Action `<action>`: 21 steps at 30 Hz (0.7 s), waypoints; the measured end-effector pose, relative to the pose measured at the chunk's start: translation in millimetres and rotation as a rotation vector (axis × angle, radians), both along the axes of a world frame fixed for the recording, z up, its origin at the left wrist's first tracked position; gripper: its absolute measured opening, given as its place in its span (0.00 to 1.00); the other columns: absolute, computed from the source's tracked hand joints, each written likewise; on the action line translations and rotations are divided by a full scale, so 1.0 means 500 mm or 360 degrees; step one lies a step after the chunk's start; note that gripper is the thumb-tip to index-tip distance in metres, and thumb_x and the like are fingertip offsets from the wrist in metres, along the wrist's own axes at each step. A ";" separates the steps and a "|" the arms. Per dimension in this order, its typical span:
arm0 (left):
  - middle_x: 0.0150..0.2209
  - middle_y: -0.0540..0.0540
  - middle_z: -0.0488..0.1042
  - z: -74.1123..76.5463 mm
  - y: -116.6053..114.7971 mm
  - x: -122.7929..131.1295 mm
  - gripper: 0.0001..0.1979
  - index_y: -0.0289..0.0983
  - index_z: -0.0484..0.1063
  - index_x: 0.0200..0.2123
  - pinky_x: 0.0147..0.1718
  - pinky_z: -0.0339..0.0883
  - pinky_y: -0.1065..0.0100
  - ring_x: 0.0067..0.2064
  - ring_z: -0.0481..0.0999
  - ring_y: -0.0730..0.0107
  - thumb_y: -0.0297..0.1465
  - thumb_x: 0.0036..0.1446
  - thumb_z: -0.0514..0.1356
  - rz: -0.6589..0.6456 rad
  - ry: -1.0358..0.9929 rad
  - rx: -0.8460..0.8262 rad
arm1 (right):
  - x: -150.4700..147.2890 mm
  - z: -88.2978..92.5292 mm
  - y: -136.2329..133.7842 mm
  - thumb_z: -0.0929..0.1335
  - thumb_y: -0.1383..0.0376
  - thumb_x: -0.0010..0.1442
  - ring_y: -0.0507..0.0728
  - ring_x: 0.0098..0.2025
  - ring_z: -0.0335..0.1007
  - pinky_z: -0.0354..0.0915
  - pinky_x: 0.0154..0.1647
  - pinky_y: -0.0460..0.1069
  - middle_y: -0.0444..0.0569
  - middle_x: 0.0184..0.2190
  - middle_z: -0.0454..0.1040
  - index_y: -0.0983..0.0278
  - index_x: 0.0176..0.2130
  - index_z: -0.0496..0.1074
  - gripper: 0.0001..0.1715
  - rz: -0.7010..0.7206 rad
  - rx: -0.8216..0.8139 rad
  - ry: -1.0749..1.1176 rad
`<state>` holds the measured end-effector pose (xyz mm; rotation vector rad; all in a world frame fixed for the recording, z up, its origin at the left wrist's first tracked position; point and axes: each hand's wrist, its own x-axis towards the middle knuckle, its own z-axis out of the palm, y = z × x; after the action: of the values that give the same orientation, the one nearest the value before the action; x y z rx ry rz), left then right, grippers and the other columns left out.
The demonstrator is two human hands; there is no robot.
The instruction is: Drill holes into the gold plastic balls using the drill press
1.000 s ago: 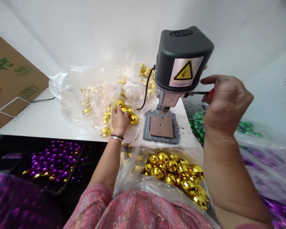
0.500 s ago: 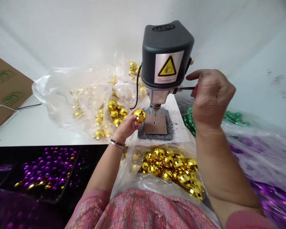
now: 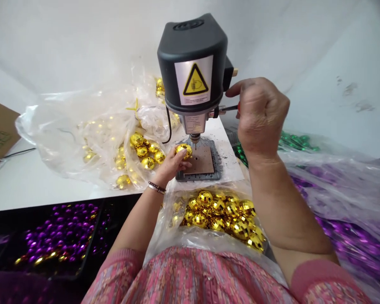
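Observation:
Between the fingers of my left hand (image 3: 173,164) is a shiny gold faceted ball (image 3: 184,150), just left of the drill bit and over the left part of the base. The dark grey bench drill press (image 3: 191,59) stands on the table, its thin bit (image 3: 195,145) pointing down at a brown board (image 3: 202,161) with a small hole. My right hand (image 3: 262,112) is closed around the red-tipped feed lever (image 3: 229,108) at the drill's right side; most of the grip is hidden behind the hand, and one finger points toward the drill head.
An open plastic bag of gold balls (image 3: 220,211) lies right in front of my body. Another clear bag (image 3: 50,126) with gold balls spreads over the table's left. Purple beads (image 3: 60,232) fill a dark tray at lower left. Bags of green (image 3: 299,141) and purple beads (image 3: 357,242) lie right.
My left hand has brought the gold ball closer to the drill bit. My right hand remains on the lever. The whole view has shifted, so the drill appears further left.

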<state>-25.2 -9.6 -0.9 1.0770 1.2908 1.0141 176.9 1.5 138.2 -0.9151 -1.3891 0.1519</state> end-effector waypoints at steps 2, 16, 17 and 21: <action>0.38 0.49 0.75 0.000 0.005 0.000 0.24 0.39 0.68 0.48 0.24 0.62 0.75 0.26 0.73 0.80 0.46 0.54 0.66 -0.0036 -0.0063 -0.0068 | 0.001 0.000 0.000 0.59 0.62 0.67 0.45 0.24 0.54 0.62 0.36 0.44 0.40 0.21 0.62 0.66 0.29 0.71 0.20 0.0007 -0.0012 -0.0007; 0.32 0.51 0.76 -0.007 0.024 0.019 0.27 0.37 0.65 0.52 0.25 0.62 0.74 0.25 0.73 0.76 0.38 0.51 0.69 -0.0194 0.0404 -0.0002 | 0.005 0.004 -0.004 0.61 0.62 0.67 0.45 0.27 0.57 0.62 0.37 0.43 0.41 0.24 0.66 0.66 0.31 0.72 0.17 0.0006 -0.0126 -0.0013; 0.33 0.51 0.76 -0.007 0.025 0.021 0.28 0.37 0.65 0.53 0.25 0.62 0.73 0.25 0.73 0.76 0.37 0.51 0.68 -0.0190 0.0438 0.0006 | 0.006 0.004 -0.004 0.61 0.62 0.67 0.45 0.27 0.57 0.61 0.37 0.43 0.41 0.24 0.66 0.66 0.31 0.72 0.17 0.0012 -0.0125 -0.0012; 0.39 0.48 0.77 0.002 0.022 0.038 0.32 0.37 0.69 0.56 0.35 0.69 0.68 0.33 0.76 0.69 0.35 0.48 0.71 -0.0139 0.0789 0.0160 | 0.007 0.003 -0.008 0.60 0.62 0.67 0.46 0.28 0.60 0.62 0.36 0.43 0.42 0.24 0.66 0.65 0.31 0.72 0.17 0.0019 -0.0131 -0.0023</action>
<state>-6.1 1.5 0.1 1.5123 1.5790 0.7764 180.4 -2.5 139.5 -0.9777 -1.4104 0.2129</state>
